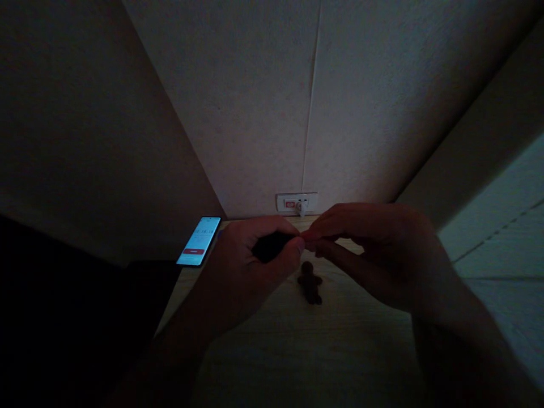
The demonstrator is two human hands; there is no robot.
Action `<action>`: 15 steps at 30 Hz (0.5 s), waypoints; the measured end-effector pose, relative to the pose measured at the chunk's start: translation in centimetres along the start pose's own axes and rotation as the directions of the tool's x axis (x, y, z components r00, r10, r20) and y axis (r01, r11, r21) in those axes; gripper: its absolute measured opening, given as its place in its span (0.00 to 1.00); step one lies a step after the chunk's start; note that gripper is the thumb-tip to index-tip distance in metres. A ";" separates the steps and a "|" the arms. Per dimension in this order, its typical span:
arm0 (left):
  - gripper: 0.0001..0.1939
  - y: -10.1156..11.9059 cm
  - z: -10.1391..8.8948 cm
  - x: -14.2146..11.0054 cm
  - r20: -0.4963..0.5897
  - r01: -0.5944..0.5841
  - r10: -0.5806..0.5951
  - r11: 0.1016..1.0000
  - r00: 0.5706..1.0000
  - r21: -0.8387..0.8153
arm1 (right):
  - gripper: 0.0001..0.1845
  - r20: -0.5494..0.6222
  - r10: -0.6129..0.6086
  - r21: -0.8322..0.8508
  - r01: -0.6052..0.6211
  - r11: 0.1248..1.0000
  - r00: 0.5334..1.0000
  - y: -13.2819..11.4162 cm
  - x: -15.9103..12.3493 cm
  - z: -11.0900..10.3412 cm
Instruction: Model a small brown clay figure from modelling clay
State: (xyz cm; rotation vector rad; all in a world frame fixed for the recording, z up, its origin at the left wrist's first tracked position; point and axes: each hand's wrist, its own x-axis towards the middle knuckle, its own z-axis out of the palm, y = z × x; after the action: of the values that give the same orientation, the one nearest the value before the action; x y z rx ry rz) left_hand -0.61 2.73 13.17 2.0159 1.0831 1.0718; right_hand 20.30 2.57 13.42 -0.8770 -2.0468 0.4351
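Observation:
Above a wooden tabletop (263, 362), my left hand (255, 266) is closed, its thumb and forefinger pinched at the tips. My right hand (378, 255) is also closed in a pinch, and its fingertips meet those of the left. Whatever lies between the fingertips is too small and dark to make out. A black patch shows inside the curl of my left hand; I cannot tell whether it is an object or shadow. Just below the fingertips, a small dark brown doll-shaped figure (310, 283) with head, arms and legs lies on the tabletop.
A phone (199, 241) with a lit screen lies at the tabletop's far left edge. Behind the table rises a pale wall (255, 113), with a socket plate (283, 203) and a white plug (301, 208) low on it. A light panelled surface (505, 226) stands at right. The room is dim.

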 end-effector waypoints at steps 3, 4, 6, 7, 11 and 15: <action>0.08 0.1 0.0 0.1 -0.003 0.011 -0.011 0.999 1.000 -0.031 | 0.04 -0.008 0.078 0.122 -0.076 0.990 0.997 -0.1 -0.1 0.2; 0.08 0.1 0.0 0.1 -0.007 0.008 -0.009 1.000 1.000 -0.030 | 0.04 -0.017 0.099 0.154 -0.095 0.983 0.995 -0.1 -0.1 0.3; 0.08 0.0 0.0 0.2 -0.019 -0.005 0.005 1.000 1.000 -0.013 | 0.05 -0.035 0.122 0.193 -0.113 0.975 0.992 -0.1 -0.1 0.5; 0.08 0.0 0.1 0.2 -0.028 -0.015 0.015 1.000 0.999 0.001 | 0.05 -0.040 0.126 0.197 -0.115 0.974 0.991 -0.1 -0.1 0.5; 0.08 0.1 0.2 0.2 -0.061 -0.036 0.037 0.999 0.997 0.018 | 0.06 -0.053 0.135 0.182 -0.124 0.976 0.989 -0.2 0.0 0.5; 0.08 0.5 0.1 0.0 -0.107 -0.035 0.031 0.999 0.994 -0.038 | 0.07 -0.066 0.145 0.186 -0.130 0.974 0.987 -0.6 0.0 0.5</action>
State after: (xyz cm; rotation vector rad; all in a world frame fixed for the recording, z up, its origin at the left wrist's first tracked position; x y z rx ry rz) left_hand -0.28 2.50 13.55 1.9706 1.0767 1.2205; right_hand 19.66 2.19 13.46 -0.9130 -1.8476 0.6422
